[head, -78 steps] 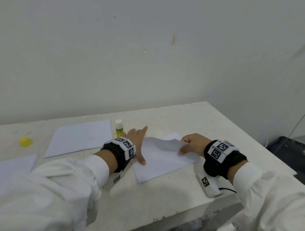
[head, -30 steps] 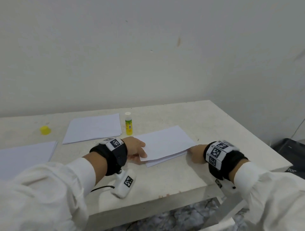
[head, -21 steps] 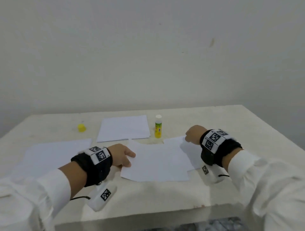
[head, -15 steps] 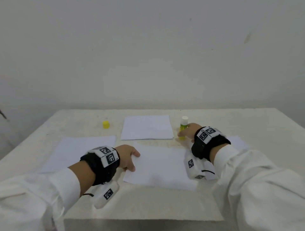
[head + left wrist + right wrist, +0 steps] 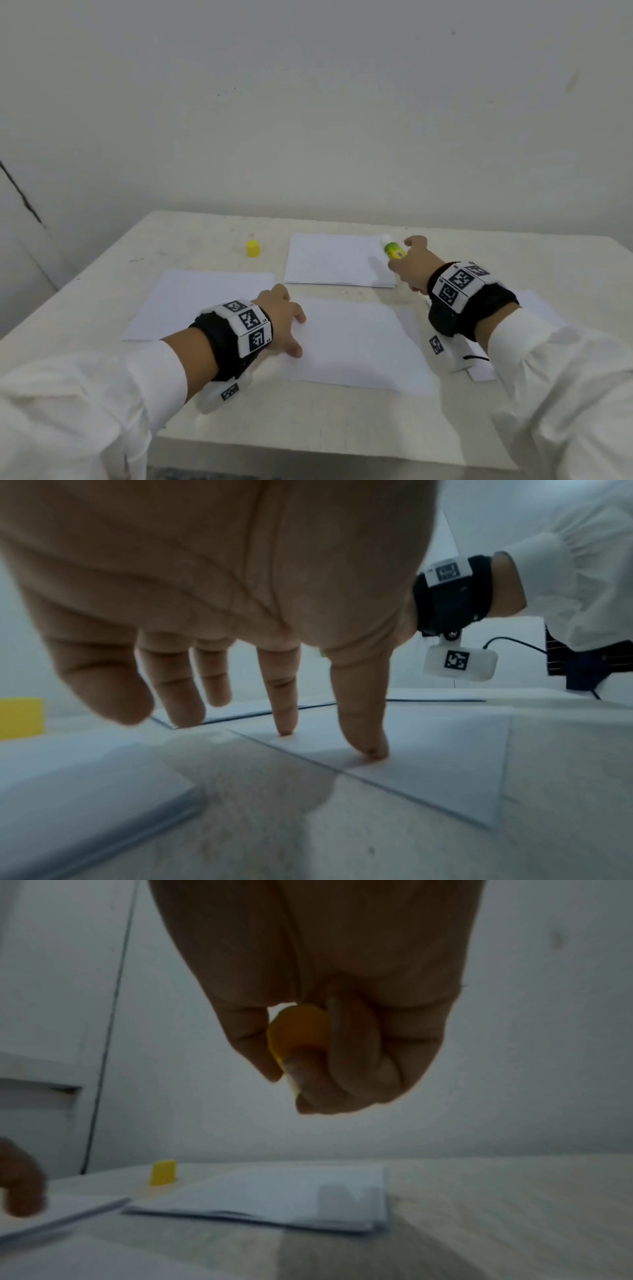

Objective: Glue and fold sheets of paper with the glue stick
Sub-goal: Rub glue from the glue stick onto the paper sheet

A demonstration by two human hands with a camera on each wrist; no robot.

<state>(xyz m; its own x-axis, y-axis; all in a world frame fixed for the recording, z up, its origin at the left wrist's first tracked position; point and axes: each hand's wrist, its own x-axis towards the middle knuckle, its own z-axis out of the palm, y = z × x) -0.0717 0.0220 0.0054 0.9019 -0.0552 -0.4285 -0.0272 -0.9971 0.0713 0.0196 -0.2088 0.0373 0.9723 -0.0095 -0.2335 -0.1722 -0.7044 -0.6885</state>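
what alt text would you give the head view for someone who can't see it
The right hand holds an uncapped glue stick above a paper stack, while the left hand presses a loose sheet on the table.

Head view bright, evenly lit, soft shadows under the wrists on the surface; edges bowed by the wide lens; both wrist views dim, bluish and grainy; right hand backlit, blurred.
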